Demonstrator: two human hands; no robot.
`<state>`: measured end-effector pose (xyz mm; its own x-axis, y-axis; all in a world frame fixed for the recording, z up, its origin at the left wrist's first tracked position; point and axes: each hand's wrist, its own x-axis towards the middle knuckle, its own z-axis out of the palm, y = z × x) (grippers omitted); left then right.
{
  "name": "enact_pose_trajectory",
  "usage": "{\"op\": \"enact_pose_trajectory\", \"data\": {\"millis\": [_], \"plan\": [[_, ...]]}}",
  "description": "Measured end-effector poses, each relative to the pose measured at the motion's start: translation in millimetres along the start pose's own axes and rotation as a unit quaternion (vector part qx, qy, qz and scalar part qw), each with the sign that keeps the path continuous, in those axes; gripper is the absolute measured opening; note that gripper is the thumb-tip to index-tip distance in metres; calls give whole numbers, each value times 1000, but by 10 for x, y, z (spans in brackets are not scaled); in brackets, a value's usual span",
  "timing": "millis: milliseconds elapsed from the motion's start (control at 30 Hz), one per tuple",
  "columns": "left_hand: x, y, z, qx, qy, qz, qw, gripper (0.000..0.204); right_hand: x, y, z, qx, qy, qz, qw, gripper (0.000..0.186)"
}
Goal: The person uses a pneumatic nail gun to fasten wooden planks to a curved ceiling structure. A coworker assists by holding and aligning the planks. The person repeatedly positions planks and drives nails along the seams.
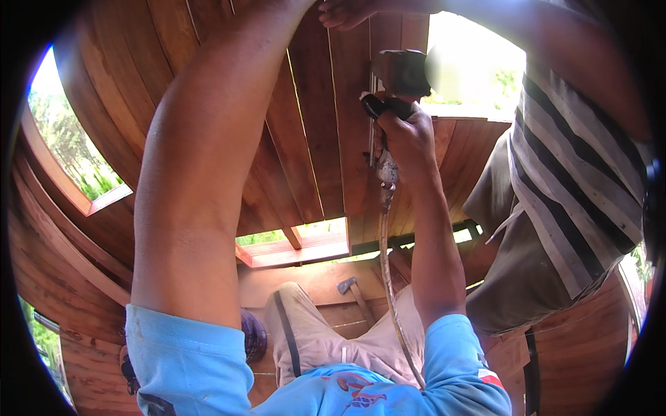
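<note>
My right hand (409, 135) is raised and wrapped round the handle of a nail gun (408, 73) with a dark, blocky head. From the handle's lower end a pale air hose (386, 256) hangs down past my right forearm to my lap. Behind the tool runs a wall of reddish-brown wooden boards (309, 132). My left arm (201, 173) reaches up past the top edge, so the left hand is out of sight. At the top, another person's hand (345, 12) lies close to the boards, its arm coming from the right.
A person in a striped shirt (569, 180) stands close on my right. Below, a hatchet (354, 295) rests near my knees on a wooden ledge (263, 281). Window openings (298, 253) break the board walls. A dark purple rounded thing (254, 336) sits beside my left sleeve.
</note>
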<state>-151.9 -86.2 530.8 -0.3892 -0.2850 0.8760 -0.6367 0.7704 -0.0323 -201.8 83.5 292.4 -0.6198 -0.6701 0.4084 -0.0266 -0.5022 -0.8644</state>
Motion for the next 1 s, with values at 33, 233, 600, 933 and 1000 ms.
{"op": "enact_pose_trajectory", "data": {"millis": [33, 233, 600, 933, 1000], "plan": [[11, -25, 36, 2, -9, 15, 1000, 60, 3, -10, -30, -28, -14, 7, 999, 13], [138, -99, 131, 47, 72, 85, 993, 55, 74, -300, -285, -52, -17, 26, 998, 22], [232, -42, 246, 78, -75, 34, 994, 61, 364, -419, -364, -124, -60, 11, 990, 25], [181, 10, 318, 84, -50, 53, 994, 58, 659, -381, -364, -107, -58, -19, 992, 24], [170, 6, 385, 88, -57, 50, 993, 56, 672, -374, -353, -122, -51, -39, 991, 23]]}}
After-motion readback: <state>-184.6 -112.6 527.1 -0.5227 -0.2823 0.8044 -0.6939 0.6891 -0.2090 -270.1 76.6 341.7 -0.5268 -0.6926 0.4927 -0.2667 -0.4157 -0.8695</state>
